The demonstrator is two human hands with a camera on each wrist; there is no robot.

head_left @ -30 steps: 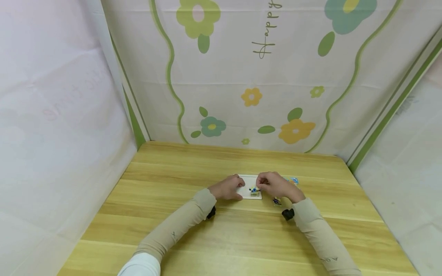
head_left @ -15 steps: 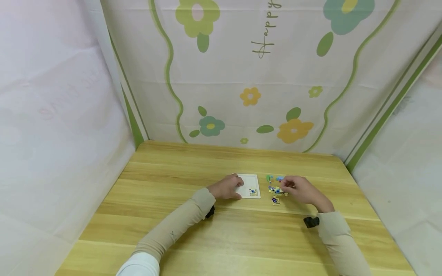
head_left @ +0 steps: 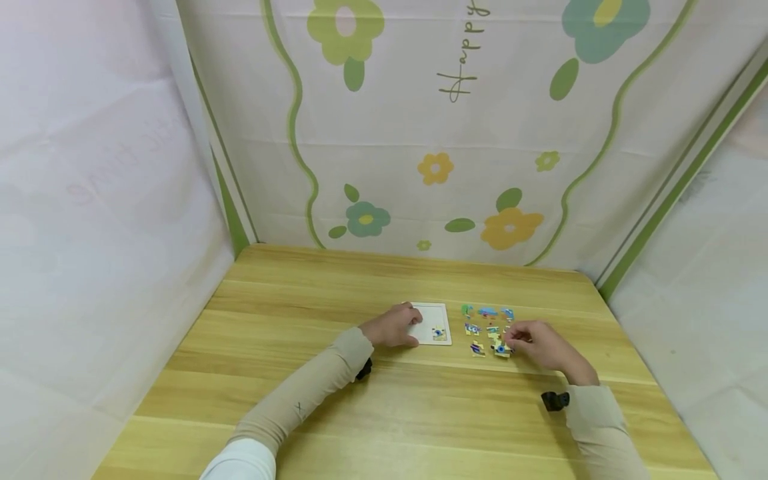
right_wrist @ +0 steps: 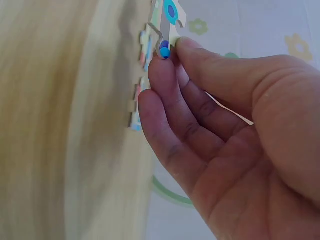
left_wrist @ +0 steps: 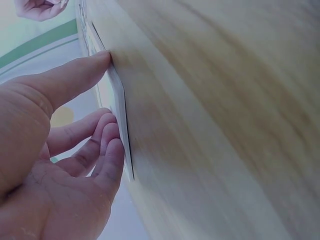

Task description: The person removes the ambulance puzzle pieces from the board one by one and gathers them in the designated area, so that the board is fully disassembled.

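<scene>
My left hand (head_left: 393,327) rests at the left side of a white puzzle board (head_left: 429,312), its thumb and bent fingertips touching the edge in the left wrist view. A piece with a blue eye (head_left: 439,333) lies in the board's near right corner. To the right of the board, my right hand (head_left: 543,343) pinches a puzzle piece (right_wrist: 170,12) between thumb and fingertips. That piece carries a cyan-ringed eye print and appears tilted in the right wrist view. Below it the other right-hand fingers are bent and hold nothing. The board's left edge is partly hidden by my left hand.
Several loose puzzle pieces lie right of the board, among them a green one (head_left: 467,310), a blue one (head_left: 487,311) and a purple-and-yellow one (head_left: 477,349). Everything lies on a wooden table (head_left: 372,427). A flower-printed cloth (head_left: 384,120) hangs behind it.
My right hand has moved from over the board to the right, past the loose pieces, with the puzzle piece in its fingers. The left hand and the board stay nearly in place.
</scene>
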